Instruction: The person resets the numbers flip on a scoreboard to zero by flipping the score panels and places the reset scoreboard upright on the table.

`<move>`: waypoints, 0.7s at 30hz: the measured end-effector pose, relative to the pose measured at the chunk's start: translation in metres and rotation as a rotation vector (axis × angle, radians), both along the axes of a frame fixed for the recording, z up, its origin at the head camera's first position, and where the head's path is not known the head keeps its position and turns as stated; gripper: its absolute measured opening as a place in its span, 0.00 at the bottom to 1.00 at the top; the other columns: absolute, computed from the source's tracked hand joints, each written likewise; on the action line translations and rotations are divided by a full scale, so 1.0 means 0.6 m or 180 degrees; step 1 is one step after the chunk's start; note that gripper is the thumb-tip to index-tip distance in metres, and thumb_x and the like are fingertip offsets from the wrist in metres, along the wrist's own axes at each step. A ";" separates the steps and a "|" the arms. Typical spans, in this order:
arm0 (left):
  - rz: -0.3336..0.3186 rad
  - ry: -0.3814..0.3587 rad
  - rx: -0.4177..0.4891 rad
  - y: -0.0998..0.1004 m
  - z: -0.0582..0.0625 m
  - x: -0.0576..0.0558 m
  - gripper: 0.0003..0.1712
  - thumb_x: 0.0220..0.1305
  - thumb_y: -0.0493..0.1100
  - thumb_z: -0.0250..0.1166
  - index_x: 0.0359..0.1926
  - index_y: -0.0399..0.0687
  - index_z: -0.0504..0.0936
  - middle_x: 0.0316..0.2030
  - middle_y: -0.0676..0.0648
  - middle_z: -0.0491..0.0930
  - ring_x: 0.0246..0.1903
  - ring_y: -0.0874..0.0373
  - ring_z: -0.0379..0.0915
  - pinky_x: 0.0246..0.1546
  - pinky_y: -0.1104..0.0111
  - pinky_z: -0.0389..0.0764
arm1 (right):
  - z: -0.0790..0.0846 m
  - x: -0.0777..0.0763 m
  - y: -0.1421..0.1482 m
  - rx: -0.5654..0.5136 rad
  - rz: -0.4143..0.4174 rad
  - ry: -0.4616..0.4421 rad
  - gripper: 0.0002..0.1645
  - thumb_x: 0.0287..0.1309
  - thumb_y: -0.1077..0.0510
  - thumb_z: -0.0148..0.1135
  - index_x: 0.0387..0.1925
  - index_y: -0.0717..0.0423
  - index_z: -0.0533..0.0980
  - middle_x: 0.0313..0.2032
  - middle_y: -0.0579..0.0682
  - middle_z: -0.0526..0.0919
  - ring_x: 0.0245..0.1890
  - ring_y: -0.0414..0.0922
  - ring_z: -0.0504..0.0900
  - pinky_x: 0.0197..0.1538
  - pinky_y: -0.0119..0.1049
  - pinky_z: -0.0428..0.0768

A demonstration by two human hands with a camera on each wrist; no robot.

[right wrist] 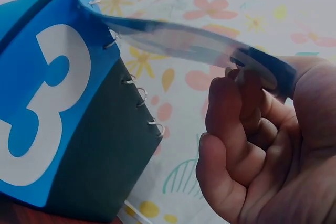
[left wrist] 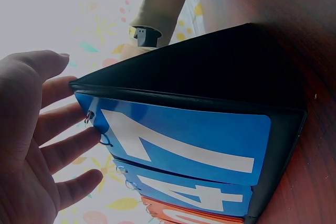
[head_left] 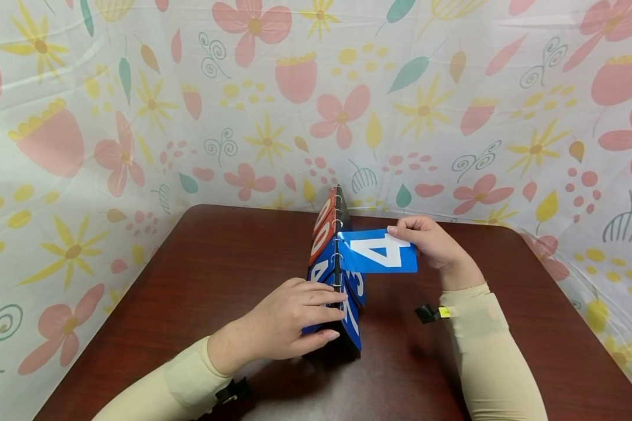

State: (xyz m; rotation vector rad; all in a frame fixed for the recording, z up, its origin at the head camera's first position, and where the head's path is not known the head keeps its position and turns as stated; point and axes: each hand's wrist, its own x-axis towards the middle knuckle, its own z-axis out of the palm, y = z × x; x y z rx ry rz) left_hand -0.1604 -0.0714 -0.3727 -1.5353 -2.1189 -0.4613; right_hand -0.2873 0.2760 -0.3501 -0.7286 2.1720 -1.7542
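At the lower left, nearest the camera, a pale sleeve (head_left: 163,380) is seen. The left grip (head_left: 281,318) is laid, fingers spread wide, over the near end of the scoreboard's ringed top edge. A broad stretch of table (head_left: 200,275) is seen left of the tent-shaped scoreboard (head_left: 323,251), which is stood mid-table, its far end set near the table's back edge and the patterned curtain (head_left: 274,140). From its rings, a blue 4 card (head_left: 377,251) is held out rightward above the table, its outer edge pinched in the right grip (head_left: 430,240). Further right, table surface is extended.
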 end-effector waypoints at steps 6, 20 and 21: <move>-0.0006 0.0028 0.0017 0.000 0.000 -0.001 0.18 0.72 0.54 0.64 0.57 0.57 0.86 0.61 0.54 0.84 0.63 0.60 0.78 0.58 0.61 0.81 | 0.004 0.006 -0.009 -0.0344 -0.0088 -0.0343 0.23 0.79 0.53 0.50 0.24 0.48 0.78 0.25 0.45 0.89 0.22 0.39 0.88 0.26 0.31 0.84; 0.0000 0.0059 0.0037 0.001 -0.002 -0.002 0.18 0.72 0.54 0.64 0.57 0.58 0.87 0.62 0.54 0.84 0.63 0.60 0.78 0.58 0.62 0.81 | 0.016 0.014 -0.023 -0.1061 -0.0053 -0.0889 0.23 0.80 0.54 0.44 0.34 0.50 0.84 0.28 0.46 0.89 0.24 0.39 0.89 0.32 0.31 0.87; -0.0001 0.0053 0.0033 0.001 -0.003 -0.002 0.18 0.72 0.54 0.64 0.57 0.58 0.87 0.62 0.54 0.83 0.63 0.60 0.78 0.58 0.62 0.81 | 0.016 0.015 -0.025 -0.1125 -0.0072 -0.0966 0.23 0.81 0.53 0.44 0.34 0.51 0.83 0.29 0.46 0.89 0.24 0.40 0.89 0.31 0.31 0.86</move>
